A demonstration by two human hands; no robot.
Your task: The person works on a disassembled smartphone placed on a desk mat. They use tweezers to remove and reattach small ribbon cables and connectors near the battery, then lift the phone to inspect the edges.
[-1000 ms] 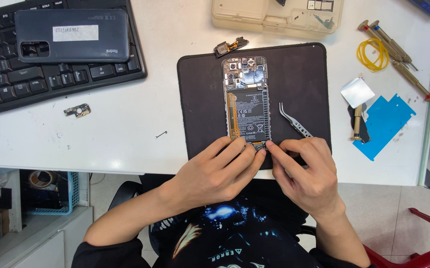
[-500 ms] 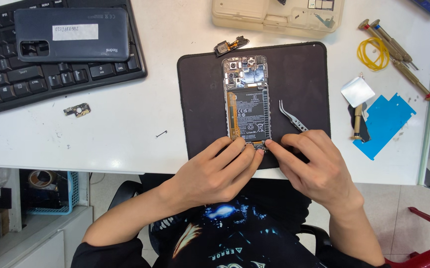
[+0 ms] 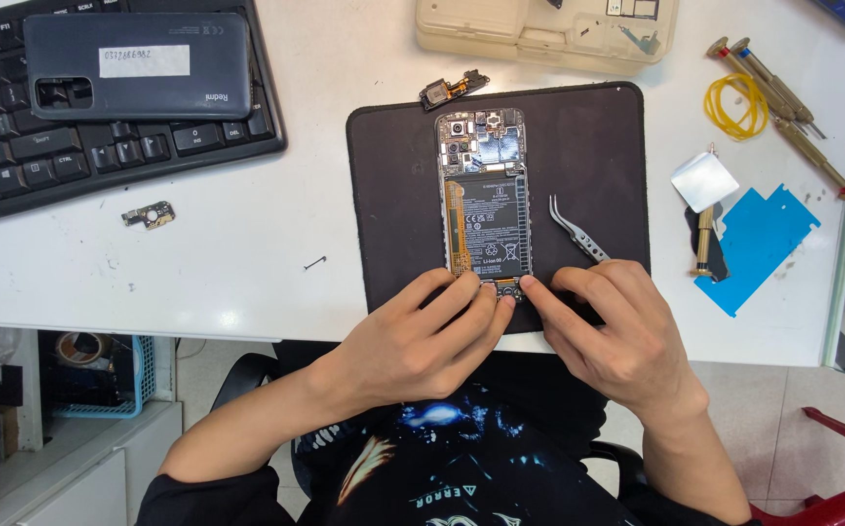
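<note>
While a white counter [image 3: 247, 253] fills the view, a black mat [image 3: 598, 156] lies on it, and on the mat rests an opened phone [image 3: 486, 195], back cover off, battery showing. Since a moment ago both hands have closed in on its lower end. Left hand [image 3: 422, 341] and right hand [image 3: 617, 331] meet there, fingers [image 3: 500, 297] curled and pressing the bottom edge; whether they grip a small part cannot be told. Tweezers [image 3: 578, 231] lie just beside the phone, untouched.

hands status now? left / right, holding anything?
Left hand: fingers bent, tips pressing the bottom edge of the opened phone; nothing gripped.
Right hand: fingertip on the phone's lower corner; tweezers lie beside it, not held.
</note>
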